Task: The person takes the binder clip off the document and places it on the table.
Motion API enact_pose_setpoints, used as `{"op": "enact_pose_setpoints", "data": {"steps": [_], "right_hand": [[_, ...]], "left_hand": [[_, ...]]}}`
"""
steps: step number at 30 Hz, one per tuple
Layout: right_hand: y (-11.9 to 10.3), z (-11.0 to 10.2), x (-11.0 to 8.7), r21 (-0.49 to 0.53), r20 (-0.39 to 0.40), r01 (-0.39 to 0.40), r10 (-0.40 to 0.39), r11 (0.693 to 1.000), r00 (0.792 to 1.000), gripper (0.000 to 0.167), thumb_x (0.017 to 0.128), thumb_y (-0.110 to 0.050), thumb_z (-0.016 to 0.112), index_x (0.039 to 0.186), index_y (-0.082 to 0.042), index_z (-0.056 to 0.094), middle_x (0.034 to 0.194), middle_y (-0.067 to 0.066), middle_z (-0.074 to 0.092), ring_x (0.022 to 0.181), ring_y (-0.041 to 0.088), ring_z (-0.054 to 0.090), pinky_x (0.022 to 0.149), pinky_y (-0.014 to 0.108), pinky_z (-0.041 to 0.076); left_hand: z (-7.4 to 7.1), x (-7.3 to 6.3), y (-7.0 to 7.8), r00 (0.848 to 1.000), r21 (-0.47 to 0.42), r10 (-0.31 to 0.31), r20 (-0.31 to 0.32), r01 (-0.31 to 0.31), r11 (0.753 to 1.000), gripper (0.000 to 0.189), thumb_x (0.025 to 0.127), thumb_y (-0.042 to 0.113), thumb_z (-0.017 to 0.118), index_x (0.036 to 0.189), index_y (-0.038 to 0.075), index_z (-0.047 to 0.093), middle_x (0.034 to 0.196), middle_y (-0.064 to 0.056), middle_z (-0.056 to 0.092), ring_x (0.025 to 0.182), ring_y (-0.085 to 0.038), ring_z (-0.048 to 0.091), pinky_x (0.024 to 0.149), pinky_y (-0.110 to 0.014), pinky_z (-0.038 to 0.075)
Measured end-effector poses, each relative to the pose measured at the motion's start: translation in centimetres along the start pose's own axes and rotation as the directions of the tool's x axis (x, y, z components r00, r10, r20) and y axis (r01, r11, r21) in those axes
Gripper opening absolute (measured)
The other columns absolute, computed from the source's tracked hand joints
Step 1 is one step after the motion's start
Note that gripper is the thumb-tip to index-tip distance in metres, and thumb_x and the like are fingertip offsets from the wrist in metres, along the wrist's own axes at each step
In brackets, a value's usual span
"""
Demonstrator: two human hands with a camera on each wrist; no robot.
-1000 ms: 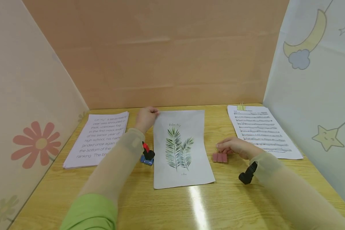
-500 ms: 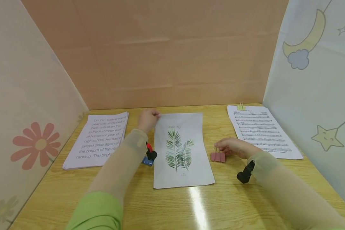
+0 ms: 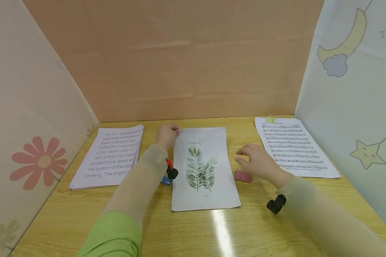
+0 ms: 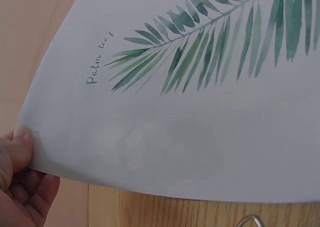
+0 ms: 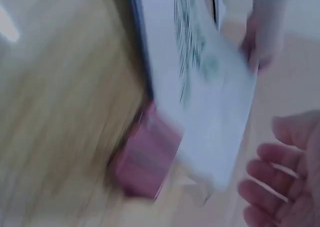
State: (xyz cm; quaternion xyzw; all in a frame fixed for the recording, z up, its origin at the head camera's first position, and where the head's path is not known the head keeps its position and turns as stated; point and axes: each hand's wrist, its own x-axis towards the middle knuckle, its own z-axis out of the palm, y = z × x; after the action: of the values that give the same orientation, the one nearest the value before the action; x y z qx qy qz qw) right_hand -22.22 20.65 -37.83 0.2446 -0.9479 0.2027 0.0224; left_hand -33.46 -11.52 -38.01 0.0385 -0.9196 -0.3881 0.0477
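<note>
My left hand [image 3: 167, 136] pinches the top left corner of a sheet of paper [image 3: 206, 167] printed with green palm leaves. In the left wrist view the thumb [image 4: 22, 144] lies on top of the paper, whose held edge curves up off the table. My right hand [image 3: 260, 161] hovers by a pink binder clip [image 3: 242, 176] that stands to the right of the sheet, handles up. Its fingers are apart and loosely bent, holding nothing; the blurred right wrist view shows a gap between the hand [image 5: 280, 177] and the clip [image 5: 147, 154].
A blue binder clip [image 3: 166, 180] sits at the sheet's left edge, partly behind my left wrist camera. Printed text pages [image 3: 112, 153] lie at left. Sheet music [image 3: 292, 146] with a yellow binder clip [image 3: 270, 120] lies at right. Walls [image 3: 180, 64] enclose the table.
My right hand has let go of the pink binder clip, its fingers spreading and lifting, after shifting it slightly left. My left hand has drawn the sheet's top edge slightly toward me.
</note>
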Motion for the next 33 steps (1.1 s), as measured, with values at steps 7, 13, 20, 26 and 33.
{"op": "enact_pose_setpoints", "data": {"steps": [7, 13, 20, 26, 33], "right_hand": [[-6.3, 2.8, -3.5, -0.432, 0.307, 0.470, -0.365, 0.770, 0.879, 0.025, 0.082, -0.028, 0.071, 0.102, -0.013, 0.067, 0.080, -0.004, 0.060, 0.073, 0.015, 0.056, 0.070, 0.034, 0.044], [-8.1, 4.1, -5.0, -0.596, 0.394, 0.546, -0.379, 0.588, 0.838, 0.023, 0.082, -0.017, 0.069, 0.105, -0.017, 0.066, 0.073, -0.003, 0.054, 0.063, 0.014, 0.047, 0.061, 0.028, 0.036], [-8.1, 4.6, -5.1, -0.624, 0.432, 0.555, -0.350, 0.550, 0.831, 0.029, 0.088, -0.019, 0.065, 0.116, -0.018, 0.068, 0.092, 0.003, 0.068, 0.075, 0.015, 0.060, 0.064, 0.030, 0.043], [-8.0, 5.2, -4.8, -0.639, 0.448, 0.576, -0.362, 0.509, 0.817, 0.031, 0.091, -0.020, 0.062, 0.121, -0.017, 0.066, 0.104, 0.006, 0.069, 0.092, 0.017, 0.064, 0.071, 0.031, 0.049], [-7.8, 5.6, -4.2, -0.674, 0.444, 0.579, -0.374, 0.459, 0.814, 0.032, 0.092, -0.023, 0.061, 0.123, -0.018, 0.066, 0.103, 0.005, 0.069, 0.088, 0.016, 0.063, 0.066, 0.028, 0.047]], "left_hand": [[0.3, 0.4, -0.1, 1.000, 0.005, -0.002, 0.018, 0.002, 1.000, 0.018, 0.096, 0.022, 0.059, 0.104, 0.012, 0.071, 0.108, -0.006, 0.067, 0.094, -0.024, 0.058, 0.083, -0.039, 0.048], [0.7, 0.7, -0.3, 1.000, 0.017, -0.002, 0.027, 0.002, 1.000, 0.018, 0.096, 0.021, 0.060, 0.105, 0.011, 0.071, 0.108, -0.005, 0.066, 0.093, -0.024, 0.057, 0.082, -0.040, 0.048], [1.2, 1.0, -1.0, 0.999, 0.042, -0.007, 0.035, 0.005, 0.999, 0.015, 0.095, 0.017, 0.062, 0.103, 0.009, 0.072, 0.106, -0.006, 0.067, 0.093, -0.025, 0.057, 0.083, -0.040, 0.048], [1.2, 1.3, -1.7, 0.997, 0.022, -0.056, 0.058, 0.055, 0.998, 0.020, 0.097, 0.017, 0.058, 0.112, 0.010, 0.069, 0.113, -0.008, 0.065, 0.101, -0.026, 0.057, 0.090, -0.041, 0.047], [0.9, 1.7, -2.1, 0.993, 0.039, -0.068, 0.099, 0.064, 0.997, 0.032, 0.100, 0.016, 0.050, 0.130, 0.006, 0.058, 0.131, -0.013, 0.057, 0.120, -0.031, 0.051, 0.102, -0.044, 0.040]]}}
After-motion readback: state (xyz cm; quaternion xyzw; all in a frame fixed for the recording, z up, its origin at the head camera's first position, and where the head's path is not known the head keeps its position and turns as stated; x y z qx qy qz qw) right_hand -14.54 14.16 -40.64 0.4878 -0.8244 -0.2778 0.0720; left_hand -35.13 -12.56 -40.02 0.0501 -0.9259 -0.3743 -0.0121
